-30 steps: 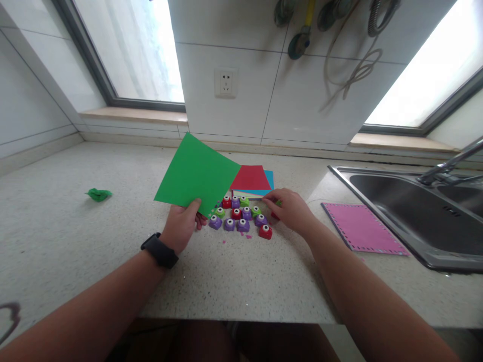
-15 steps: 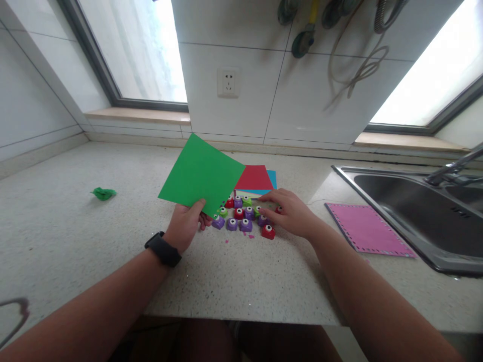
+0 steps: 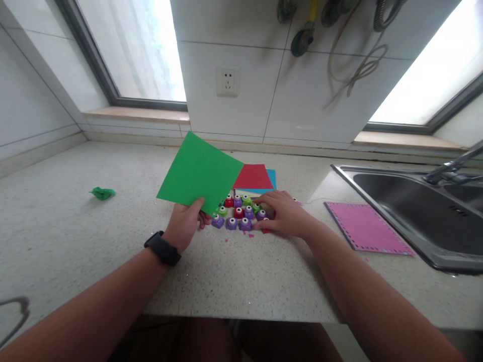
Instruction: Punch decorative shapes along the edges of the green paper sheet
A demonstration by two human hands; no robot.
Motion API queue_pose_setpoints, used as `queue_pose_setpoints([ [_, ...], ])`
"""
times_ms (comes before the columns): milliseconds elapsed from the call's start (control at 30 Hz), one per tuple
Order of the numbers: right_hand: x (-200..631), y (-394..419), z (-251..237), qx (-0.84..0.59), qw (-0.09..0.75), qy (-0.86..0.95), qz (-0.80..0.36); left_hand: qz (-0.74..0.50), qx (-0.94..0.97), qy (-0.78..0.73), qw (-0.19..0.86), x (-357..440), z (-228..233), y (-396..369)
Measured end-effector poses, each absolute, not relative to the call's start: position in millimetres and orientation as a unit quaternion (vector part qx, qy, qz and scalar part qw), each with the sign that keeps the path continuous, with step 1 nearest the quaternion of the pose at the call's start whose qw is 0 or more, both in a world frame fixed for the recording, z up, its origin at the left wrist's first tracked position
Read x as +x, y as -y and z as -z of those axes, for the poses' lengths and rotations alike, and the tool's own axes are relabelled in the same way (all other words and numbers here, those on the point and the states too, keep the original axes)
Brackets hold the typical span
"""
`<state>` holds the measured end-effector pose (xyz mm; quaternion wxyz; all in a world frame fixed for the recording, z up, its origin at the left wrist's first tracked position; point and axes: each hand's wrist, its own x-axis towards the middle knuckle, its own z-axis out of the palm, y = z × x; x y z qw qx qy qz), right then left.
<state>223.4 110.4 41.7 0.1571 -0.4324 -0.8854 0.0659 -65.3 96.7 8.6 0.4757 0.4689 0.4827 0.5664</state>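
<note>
1. The green paper sheet (image 3: 199,173) is held tilted above the middle of the bench (image 3: 234,271). The left hand (image 3: 184,224) has its fingers clamped on the sheet's near edge.
2. The right hand (image 3: 285,217) lies over the right end of the cluster of small punches (image 3: 241,213), fingers spread on them and half covering a red punch (image 3: 266,230); no grip is visible.
3. The red sheet (image 3: 253,176) and blue sheet (image 3: 270,177) lie flat behind the cluster, towards the back edge.
4. The pink sheet (image 3: 365,227) lies beside the sink (image 3: 415,201), and a green scrap (image 3: 101,192) lies far left.
5. Risk: the spread fingers may scatter the packed punches, and the one-edge pinch could let the sheet sag or crease.
</note>
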Motion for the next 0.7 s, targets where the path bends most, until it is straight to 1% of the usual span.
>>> queue_pose_setpoints([
  [433,218.0,-118.6,-33.7,-0.463,0.201,0.863,-0.008,-0.572,0.453,-0.484,0.483,-67.3,-2.7,-100.7],
  [567,212.7,-112.4,-37.8,-0.419,0.201,0.885,-0.032,-0.571,0.464,-0.48,0.478,-67.0,-3.7,-99.8],
  [700,205.7,-103.7,-42.9,-0.374,0.172,0.91,-0.042,-0.565,0.466,-0.484,0.478,-66.8,-4.8,-99.2],
])
